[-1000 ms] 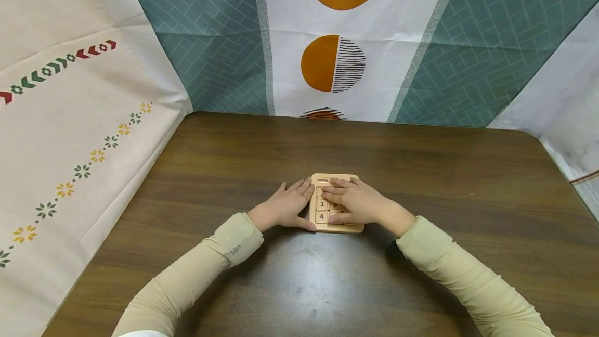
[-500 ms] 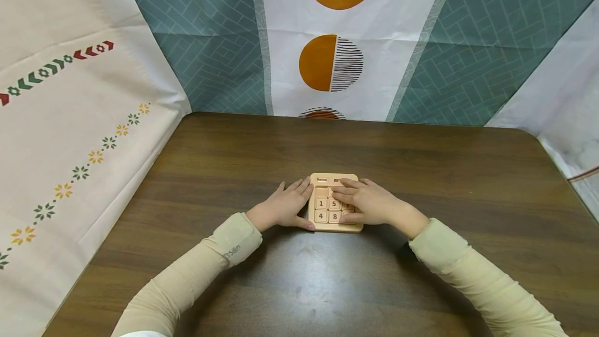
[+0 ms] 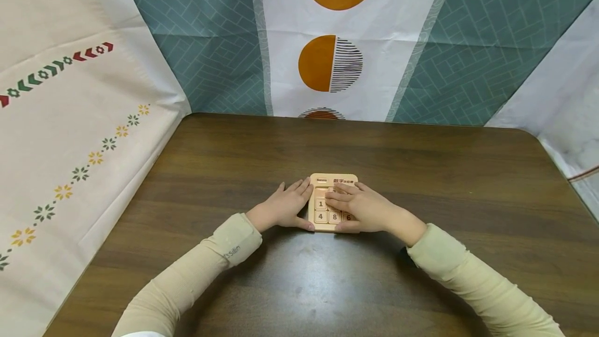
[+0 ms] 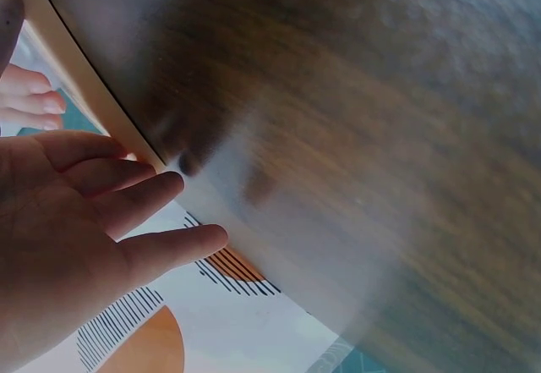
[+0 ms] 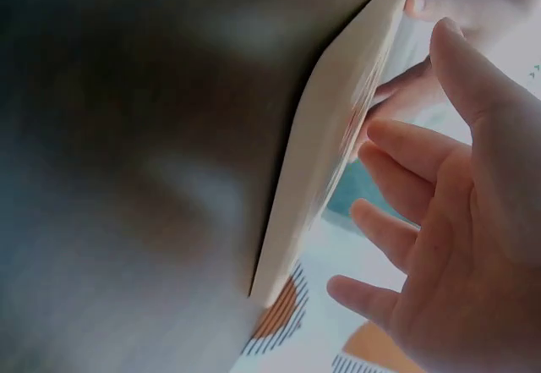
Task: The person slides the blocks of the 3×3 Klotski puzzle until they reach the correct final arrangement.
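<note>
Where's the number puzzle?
In the head view, the puzzle lies on the table just right of centre, left hand at its left edge, right hand over it.

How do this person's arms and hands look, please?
The left sleeve and right sleeve are long and beige. The left wristband and right wristband are wide, pale greenish; dark lettering on the left one is only partly readable. The left hand and right hand wear no gloves.

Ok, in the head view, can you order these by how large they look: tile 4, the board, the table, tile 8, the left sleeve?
1. Table
2. Left sleeve
3. Board, partly covered
4. Tile 4 and tile 8: they look alike, so unranked.
</note>
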{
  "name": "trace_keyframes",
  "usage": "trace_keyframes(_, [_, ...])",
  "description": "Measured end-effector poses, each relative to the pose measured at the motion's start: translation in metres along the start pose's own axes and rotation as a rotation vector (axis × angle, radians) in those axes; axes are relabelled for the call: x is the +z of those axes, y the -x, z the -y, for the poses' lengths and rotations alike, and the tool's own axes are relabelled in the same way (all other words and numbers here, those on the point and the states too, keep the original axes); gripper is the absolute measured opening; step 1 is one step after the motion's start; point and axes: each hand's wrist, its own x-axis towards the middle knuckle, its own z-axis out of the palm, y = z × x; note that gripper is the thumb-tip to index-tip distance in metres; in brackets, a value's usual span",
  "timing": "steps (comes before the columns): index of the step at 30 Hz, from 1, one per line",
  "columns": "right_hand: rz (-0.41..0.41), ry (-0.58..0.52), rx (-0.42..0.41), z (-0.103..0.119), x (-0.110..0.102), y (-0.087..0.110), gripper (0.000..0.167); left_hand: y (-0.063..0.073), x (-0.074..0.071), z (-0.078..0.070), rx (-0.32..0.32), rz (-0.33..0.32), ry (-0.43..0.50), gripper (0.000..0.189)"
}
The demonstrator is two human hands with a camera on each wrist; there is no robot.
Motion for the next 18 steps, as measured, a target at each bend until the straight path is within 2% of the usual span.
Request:
trace_keyframes(8, [0.022, -0.007, -0.021, 0.008, 0.003, -0.003, 0.067, 0.000, 0.001, 0.000, 0.003, 0.000, 0.006, 0.101])
trace_keyframes(18, [0.066, 0.013, 0.007, -0.001, 0.001, -0.012, 0.064, -0.001, 0.001, 0.000, 0.006, -0.004, 0.005, 0.102])
